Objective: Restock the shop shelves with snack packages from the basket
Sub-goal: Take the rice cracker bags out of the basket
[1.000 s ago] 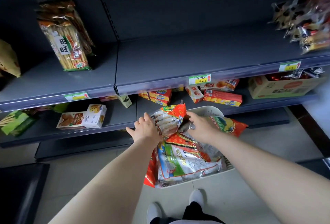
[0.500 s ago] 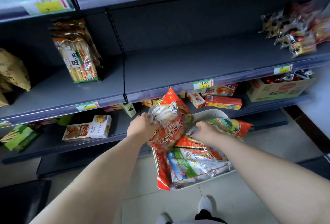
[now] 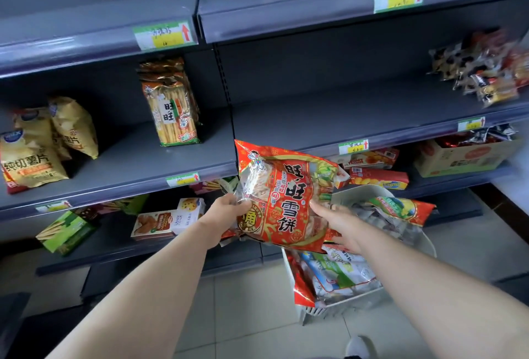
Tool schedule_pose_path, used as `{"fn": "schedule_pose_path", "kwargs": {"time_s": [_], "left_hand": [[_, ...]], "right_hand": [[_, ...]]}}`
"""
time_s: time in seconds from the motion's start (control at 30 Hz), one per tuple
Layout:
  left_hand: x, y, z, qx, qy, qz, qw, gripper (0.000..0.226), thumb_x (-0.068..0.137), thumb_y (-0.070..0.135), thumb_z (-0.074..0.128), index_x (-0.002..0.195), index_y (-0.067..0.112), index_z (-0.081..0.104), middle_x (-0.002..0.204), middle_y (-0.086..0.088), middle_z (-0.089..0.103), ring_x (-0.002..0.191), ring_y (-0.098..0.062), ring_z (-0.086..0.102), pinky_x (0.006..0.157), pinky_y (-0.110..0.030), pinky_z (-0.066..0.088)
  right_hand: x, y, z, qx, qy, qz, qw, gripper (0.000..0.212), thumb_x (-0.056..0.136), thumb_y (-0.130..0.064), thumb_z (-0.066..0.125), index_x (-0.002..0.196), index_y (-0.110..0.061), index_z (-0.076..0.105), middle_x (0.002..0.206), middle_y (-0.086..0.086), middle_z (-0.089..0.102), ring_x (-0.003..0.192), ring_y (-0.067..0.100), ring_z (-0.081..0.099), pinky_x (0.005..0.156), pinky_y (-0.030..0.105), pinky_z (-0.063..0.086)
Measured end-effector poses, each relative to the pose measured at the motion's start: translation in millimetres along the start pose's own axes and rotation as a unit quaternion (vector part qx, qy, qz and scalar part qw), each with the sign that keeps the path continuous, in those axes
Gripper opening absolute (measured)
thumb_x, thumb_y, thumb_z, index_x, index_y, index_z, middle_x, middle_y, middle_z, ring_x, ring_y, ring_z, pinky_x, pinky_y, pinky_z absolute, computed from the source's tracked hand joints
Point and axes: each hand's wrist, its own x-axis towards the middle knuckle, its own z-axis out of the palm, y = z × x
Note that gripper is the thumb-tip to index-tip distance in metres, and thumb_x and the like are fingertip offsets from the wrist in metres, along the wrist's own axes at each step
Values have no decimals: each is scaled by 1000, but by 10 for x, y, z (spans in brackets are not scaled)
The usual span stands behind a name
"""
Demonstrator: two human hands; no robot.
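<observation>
basket: white basket (image 3: pixel 426 247) on floor, near right, below the hands; at least four packs left inside, pile too jumbled for a sure count
red bag: one red rice-cracker bag (image 3: pixel 286 201), lifted clear above the basket, face toward camera, in front of the middle shelf edge
left hand: left hand (image 3: pixel 229 209) grasping the bag's lower left edge, fingers closed on the film
right hand: right hand (image 3: pixel 339 222) cupped on the bag's lower right side, thumb on the front; holding, not clenched
step: pick done, carry to shelf in hand; placing not yet done
next move: probably raise the bag and set it on the bare right bay of the middle shelf (image 3: pixel 357 115); needs to clear the shelf lip
lower shelf: two biscuit boxes (image 3: pixel 169 218) left, one green box (image 3: pixel 67 231) further left, red boxes and one carton (image 3: pixel 463 158) right
middle shelf left: one upright cracker pack (image 3: pixel 170 100), three or so yellow chip bags (image 3: pixel 34 152)
middle shelf far right: heap of small wrapped snacks (image 3: pixel 486 72), count not readable
price tags: six visible on the shelf edges
</observation>
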Motion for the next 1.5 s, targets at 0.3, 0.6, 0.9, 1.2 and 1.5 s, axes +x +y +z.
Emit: {"fn": "schedule_pose_path", "kwargs": {"time_s": [0.3, 0.6, 0.9, 1.2, 1.5], "left_hand": [[-223, 111, -332, 36, -27, 10, 999, 93, 55, 52, 91, 128, 19, 43, 116, -5, 68, 95, -24, 71, 80, -41, 59], [-472, -63, 66, 62, 99, 37, 992, 57, 83, 28, 74, 134, 17, 52, 116, -3, 62, 105, -22, 62, 87, -34, 54], [-320, -308, 206, 116, 200, 59, 971, 38, 79, 9, 71, 117, 15, 70, 107, -3, 71, 89, -19, 65, 60, -22, 47], [-845, -170, -206, -42, 126, 64, 989, 20, 91, 1, 65, 110, 7, 65, 105, -14, 70, 90, -26, 69, 87, -43, 58], [-1830, -258, -1218, -150, 151, 81, 974, 22, 98, 5, 56, 119, 10, 62, 109, -12, 71, 98, -27, 70, 84, -46, 59]], "right_hand": [[-366, -15, 258, 104, 50, -114, 987, 39, 88, -27, 71, 119, -17, 50, 122, 5, 58, 97, 15, 58, 84, 35, 45], [-752, -143, 724, 152, 82, -144, 974, 49, 93, -7, 60, 137, -10, 39, 114, 3, 61, 111, 23, 61, 98, 37, 48], [-907, 779, 259, 19, 129, -63, 989, 13, 84, -10, 64, 96, -14, 64, 94, 0, 67, 94, 24, 63, 82, 36, 52], [-1135, 679, 622, 15, 44, -17, 999, 46, 83, -38, 74, 117, -13, 57, 115, 8, 64, 100, 26, 61, 82, 33, 45], [-1510, 397, 1491, 17, -3, -145, 989, 55, 82, -24, 76, 130, -22, 49, 122, -1, 61, 106, 20, 56, 96, 36, 45]]}}
